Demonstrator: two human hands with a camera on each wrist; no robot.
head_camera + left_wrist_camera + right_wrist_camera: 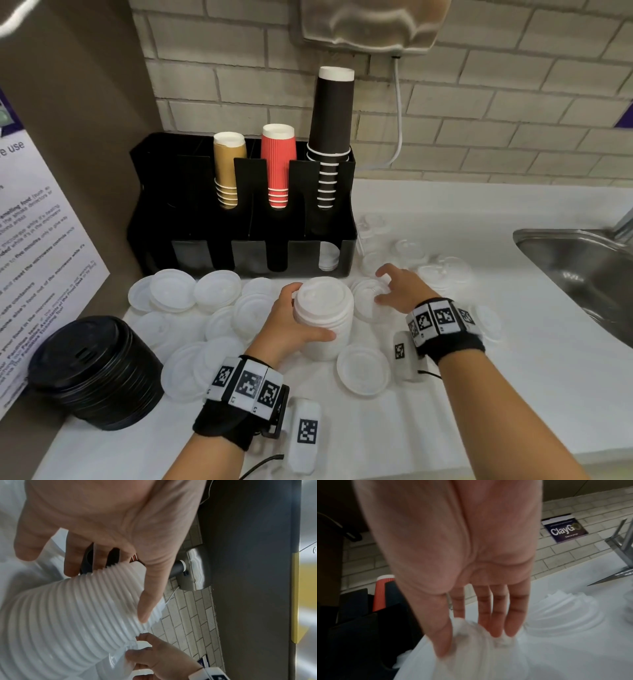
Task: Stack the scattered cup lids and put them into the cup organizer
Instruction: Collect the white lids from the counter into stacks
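A white lid stack (323,320) is gripped by the left hand (291,325) at lower centre of the head view, thumb at the near side and fingers round the far side. The stack stands upright on the worktop (513,359), its long axis vertical, the top lid's dome facing up. In the left wrist view the stack (68,622) shows as a ribbed column running from lower left toward centre, each lid edge being countable there but not from the head.

The right hand (399,289) is seen right of the stack, fingers spread and lightly bent over a clear lid (368,298). In the right wrist view the fingertips (510,630) touch the blurred lid (471,642); whether it is pinched cannot be told.

The organizer (239,219) stands in the upper middle of the head view, just behind the stack, its front slots facing the viewer. Loose lids (219,291) lie between it and the hands and to the left. A black lid stack (96,373) sits at lower left near the worktop's edge. A sink (582,270) bounds the worktop at right; bare worktop lies at lower right.
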